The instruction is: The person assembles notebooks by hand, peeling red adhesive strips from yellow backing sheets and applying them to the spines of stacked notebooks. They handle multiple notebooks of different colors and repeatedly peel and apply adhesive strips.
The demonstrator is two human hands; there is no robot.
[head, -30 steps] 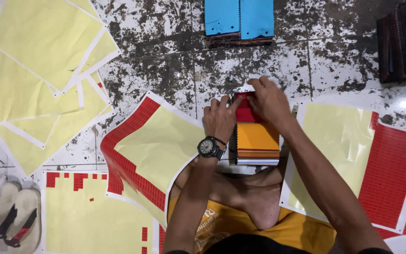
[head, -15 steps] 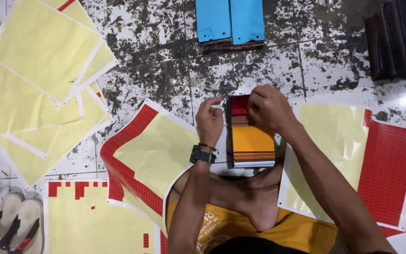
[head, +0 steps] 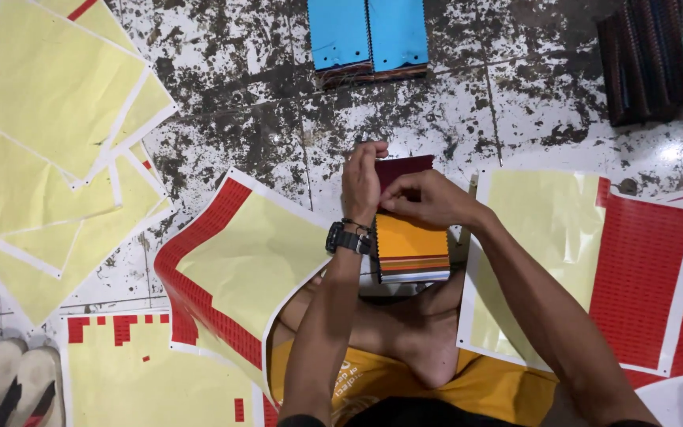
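A thick swatch book with orange, dark red and striped layers rests on the floor in front of my crossed legs. My left hand, with a black watch on its wrist, grips the book's left edge near the top. My right hand lies over the top of the book, fingers pinched on the dark red top layer. Both hands touch the book and hide its upper part.
Yellow backing sheets lie scattered at the left. Red sticker sheets lie at the right and a red-edged one by my left knee. A blue-covered book stack sits ahead, dark books at top right, sandals at bottom left.
Both hands have shifted a little on the book; the left hand has risen along the left edge and the right hand now pinches the dark red top layer.
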